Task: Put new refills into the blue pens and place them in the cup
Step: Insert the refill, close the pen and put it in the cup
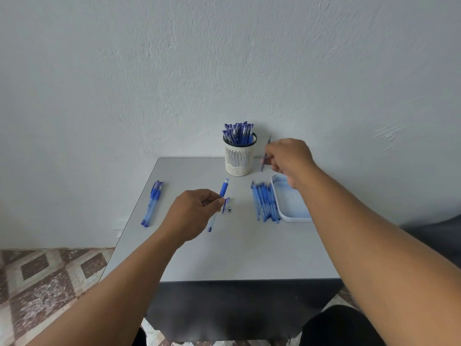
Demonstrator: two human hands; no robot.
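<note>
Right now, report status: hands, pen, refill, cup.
Left hand grips pen barrel above the table. Right hand pinches a thin refill beside the cup. Cup already full of pens, nothing blocking.

Near half of table (237, 258): bare grey top from where I sit, widest free room, frame centre-bottom.
Centre: my left hand (192, 216) w/ pen barrel (219, 203) sits here; cap (226, 204) and a small dark bit just right of it.
Left edge: small pen bunch (152, 203), clear lane btwn it and left hand.
Back centre: cup (240, 156) full of pens, upright at the wall, blocks that way.
Right: refill row (265, 202) touching white tray (290, 206), no gap btwn them.
Gap cup–tray: my right hand (289, 161) w/ thin refill (266, 153) fills it.
</note>
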